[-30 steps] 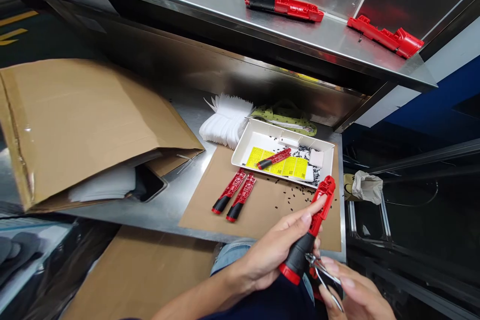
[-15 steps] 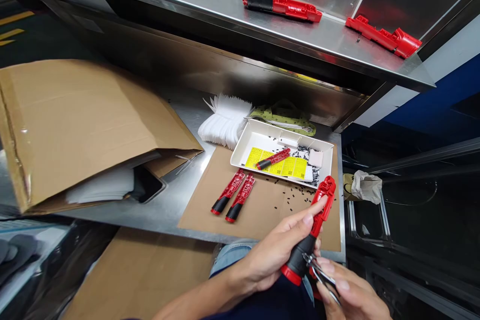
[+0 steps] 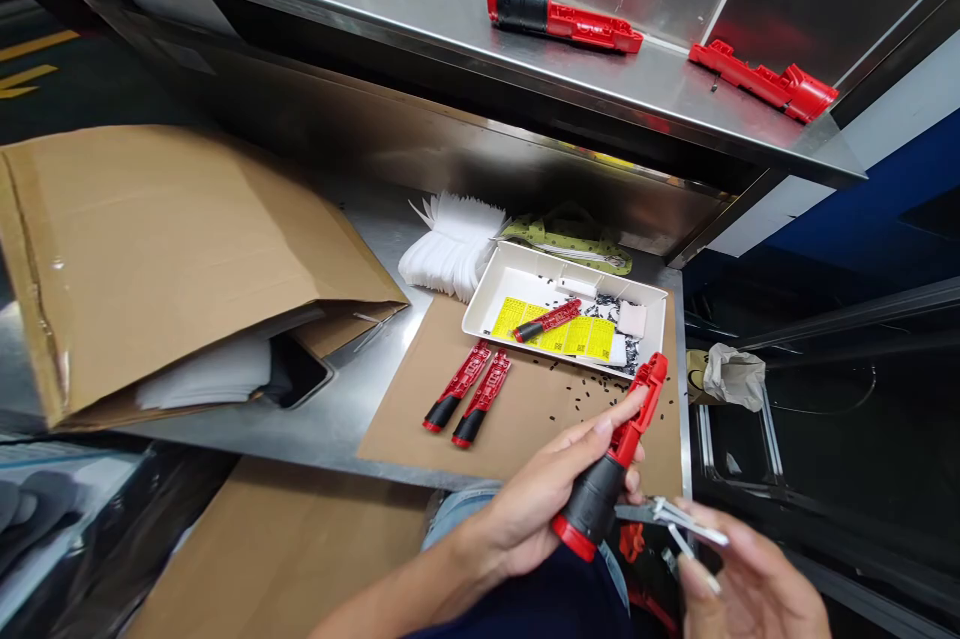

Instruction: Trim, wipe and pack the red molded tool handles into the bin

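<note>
My left hand (image 3: 544,494) is wrapped round a red and black tool handle (image 3: 611,464), which points up and to the right over the bench's front edge. My right hand (image 3: 739,584) pinches a pair of metal tweezers (image 3: 675,517) whose tips point left, just beside the black grip of the handle. Two more red and black handles (image 3: 469,394) lie side by side on a brown cardboard mat (image 3: 525,419). A white tray (image 3: 487,304) behind them holds yellow labels (image 3: 581,331), another red piece (image 3: 547,319) and small black parts.
A large cardboard box (image 3: 165,239) lies on its side at the left. White sheets (image 3: 450,244) are stacked by the tray. The steel shelf (image 3: 450,14) above carries two red parts (image 3: 559,9). Small black bits are scattered on the mat. A crumpled cloth (image 3: 731,374) sits to the right.
My right hand has drawn the tweezers away from the handle's black end, to the right and slightly up. My left hand tilted the handle a little lower.
</note>
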Tool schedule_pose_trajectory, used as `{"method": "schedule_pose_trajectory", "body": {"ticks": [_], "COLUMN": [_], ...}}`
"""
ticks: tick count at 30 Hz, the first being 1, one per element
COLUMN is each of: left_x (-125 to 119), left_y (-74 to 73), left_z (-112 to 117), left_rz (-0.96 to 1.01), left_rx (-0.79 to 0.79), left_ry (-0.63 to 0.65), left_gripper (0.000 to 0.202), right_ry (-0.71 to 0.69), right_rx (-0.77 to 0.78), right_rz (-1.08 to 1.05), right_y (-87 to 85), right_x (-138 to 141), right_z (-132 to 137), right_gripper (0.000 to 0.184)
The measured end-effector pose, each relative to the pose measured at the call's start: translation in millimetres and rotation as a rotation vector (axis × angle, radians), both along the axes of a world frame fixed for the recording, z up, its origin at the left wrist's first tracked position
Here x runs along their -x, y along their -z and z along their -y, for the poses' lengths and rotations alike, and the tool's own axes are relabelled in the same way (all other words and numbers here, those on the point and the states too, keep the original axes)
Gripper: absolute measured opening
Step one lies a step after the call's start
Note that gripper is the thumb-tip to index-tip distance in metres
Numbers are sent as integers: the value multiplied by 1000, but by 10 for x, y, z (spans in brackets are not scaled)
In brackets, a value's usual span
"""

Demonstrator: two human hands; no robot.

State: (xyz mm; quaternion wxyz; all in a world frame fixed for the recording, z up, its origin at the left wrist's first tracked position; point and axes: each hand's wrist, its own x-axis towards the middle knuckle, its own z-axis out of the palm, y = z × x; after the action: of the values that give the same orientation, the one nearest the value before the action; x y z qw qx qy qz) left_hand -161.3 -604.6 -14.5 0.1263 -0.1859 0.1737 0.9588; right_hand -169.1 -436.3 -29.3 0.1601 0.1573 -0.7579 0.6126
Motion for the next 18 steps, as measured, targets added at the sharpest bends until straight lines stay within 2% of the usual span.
{"method": "schedule_pose_trajectory", "body": {"ticks": [2,3,5,7,9,10,11,13,16,18], "left_x": [10,18,35,56,76,85,95,115,148,154], "left_y": [40,63,105,143,185,210,242,322,473,556], "left_z": [23,35,60,83,99,104,107,105,85,69], "left_rz": [-24,-22,12,56,73,69,61,39,-18,-71], "left_rx": [-12,-4,36,83,118,130,143,182,277,376], "left_ry": [-48,-74,-128,-165,-203,-224,-246,-297,-372,-405], "left_gripper": [62,61,59,54,48,46,45,46,56,71], "right_ry": [91,94,5,-110,-156,-162,-164,-185,-291,-388], "right_rx": [-107,-203,-441,-644,-692,-680,-652,-583,-432,-191], "right_rz": [85,159,363,530,576,576,567,550,587,729], "right_y": [133,253,588,975,1290,1389,1439,1405,1143,946], "right_x": [188,298,509,660,725,728,716,657,511,409], "right_z": [-74,-96,-81,9,128,180,220,259,261,279], "right_gripper": [35,39,44,40,33,32,33,40,55,65]}}
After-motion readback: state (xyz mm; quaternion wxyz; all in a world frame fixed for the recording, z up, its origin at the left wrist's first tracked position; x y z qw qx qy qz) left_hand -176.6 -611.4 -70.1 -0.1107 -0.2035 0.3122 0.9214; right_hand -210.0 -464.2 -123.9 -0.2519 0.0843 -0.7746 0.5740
